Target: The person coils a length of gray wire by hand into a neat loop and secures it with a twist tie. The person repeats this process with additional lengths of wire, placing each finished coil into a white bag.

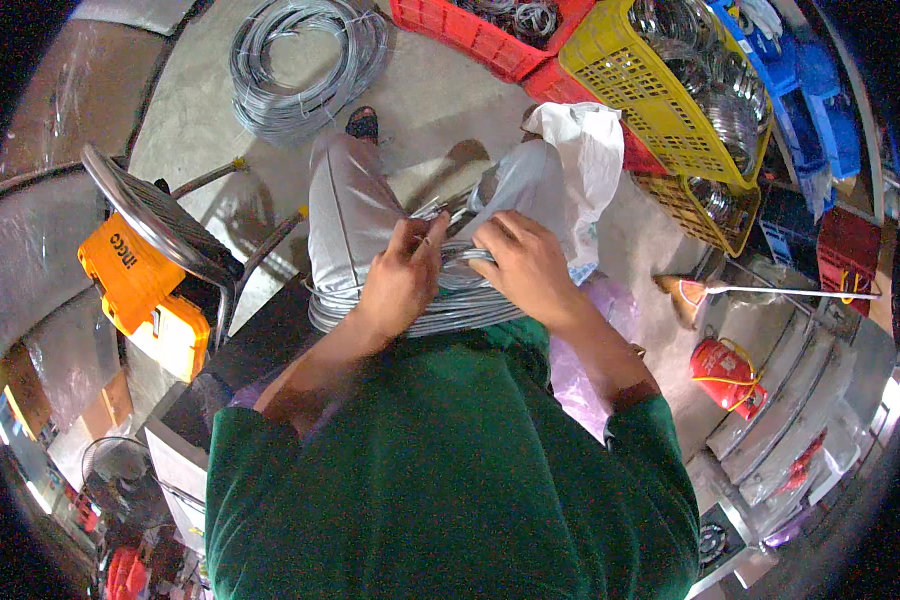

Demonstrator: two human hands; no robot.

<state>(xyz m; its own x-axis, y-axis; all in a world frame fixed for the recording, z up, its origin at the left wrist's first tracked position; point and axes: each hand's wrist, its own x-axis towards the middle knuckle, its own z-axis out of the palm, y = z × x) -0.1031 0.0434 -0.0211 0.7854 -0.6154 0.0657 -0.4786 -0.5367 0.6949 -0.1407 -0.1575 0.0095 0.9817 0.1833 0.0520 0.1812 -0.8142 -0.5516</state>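
Observation:
A coil of grey metal wire [425, 318] lies across my lap, its strands bundled in wide loops. Over the left part of the loops is my left hand [400, 272], fingers pinched round some strands. My right hand [523, 265] curls its fingers over strands at the coil's inner side, a short gap from the left. Between my knees more strands reach forward; my fingers partly hide them. Against my right leg hangs a white plastic bag [585, 150].
A second wire coil [270, 112] lies on the floor ahead. At the front right stand a red crate [460, 38] and a yellow crate [635, 95] holding metal coils. To the left are a chair [160, 225] and an orange case [130, 260]; to the right, a red gas cylinder [722, 375].

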